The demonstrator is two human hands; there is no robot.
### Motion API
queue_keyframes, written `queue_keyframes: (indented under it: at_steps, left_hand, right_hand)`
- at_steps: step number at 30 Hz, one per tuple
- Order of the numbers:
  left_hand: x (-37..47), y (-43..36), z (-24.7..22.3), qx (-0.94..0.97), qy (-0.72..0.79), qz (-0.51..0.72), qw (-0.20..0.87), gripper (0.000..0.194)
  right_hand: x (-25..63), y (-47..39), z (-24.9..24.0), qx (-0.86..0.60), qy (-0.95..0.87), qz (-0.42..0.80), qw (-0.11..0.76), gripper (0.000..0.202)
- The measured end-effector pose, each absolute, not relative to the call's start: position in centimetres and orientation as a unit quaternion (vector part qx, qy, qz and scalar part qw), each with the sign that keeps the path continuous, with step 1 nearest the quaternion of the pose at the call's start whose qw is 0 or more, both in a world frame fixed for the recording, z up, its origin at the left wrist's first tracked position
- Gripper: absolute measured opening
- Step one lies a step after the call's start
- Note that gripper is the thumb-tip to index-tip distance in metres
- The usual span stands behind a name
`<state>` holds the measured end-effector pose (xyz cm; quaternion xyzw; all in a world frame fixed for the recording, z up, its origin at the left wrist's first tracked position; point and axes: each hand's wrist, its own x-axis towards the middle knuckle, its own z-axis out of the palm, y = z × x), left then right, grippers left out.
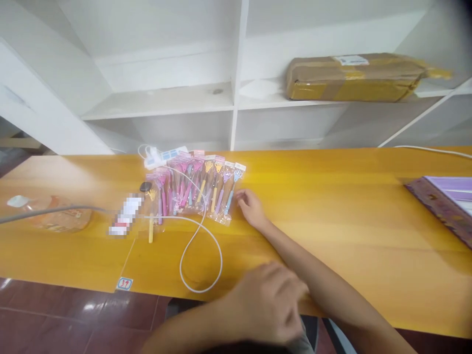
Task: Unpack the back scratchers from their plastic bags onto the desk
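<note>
Several hand-shaped back scratchers (188,189) in clear plastic sleeves lie in a row on the yellow table, in pink, purple, yellow and blue. My right hand (251,206) rests on the tabletop just right of the row, fingers curled beside the packaged blue back scratcher (233,189). Whether anything is between those fingers is hidden. My left hand (273,300) is raised over the table's front edge, blurred, its fingers folded in and nothing visible in them. A single packaged yellow back scratcher (151,221) lies at the left end.
A white cable (221,260) loops across the table from a power strip (167,156). Left are a blurred-out phone-like item (126,215), a dark small object (145,186) and an orange plastic bag (70,216). A taped carton (354,78) sits on the shelf; a patterned purple item (442,206) lies right.
</note>
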<state>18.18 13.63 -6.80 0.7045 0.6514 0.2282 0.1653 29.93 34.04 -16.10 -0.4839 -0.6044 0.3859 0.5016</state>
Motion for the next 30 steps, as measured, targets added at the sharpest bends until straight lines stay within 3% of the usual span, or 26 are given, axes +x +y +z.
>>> queue_keyframes:
  at_steps: [3,11,21,26,30]
  left_hand:
    - [19.7,19.3,-6.7,0.823,0.484,0.252,0.155,0.049]
    - [14.3,28.3,-8.4,0.732,0.615,0.289,0.05,0.076]
    - [13.3,34.1,-7.7,0.558,0.775,0.293,0.049,0.095]
    - [16.3,35.1,-8.4,0.571,0.73,0.376,0.012,0.09]
    - [18.8,36.5,-8.8,0.555,0.735,0.382,0.081,0.079]
  right_hand:
    - [30.3,34.0,-16.2,-0.498,-0.627,0.349,0.487,0.02]
    - [30.7,33.6,-15.8,-0.502,-0.68,0.284,0.453,0.021]
    - [30.6,33.3,-15.9,-0.495,-0.691,0.285,0.443,0.023]
    - [30.5,33.2,-15.7,-0.49,-0.697,0.286,0.438,0.021]
    - [30.7,33.0,-15.5,-0.491,-0.7,0.284,0.434,0.018]
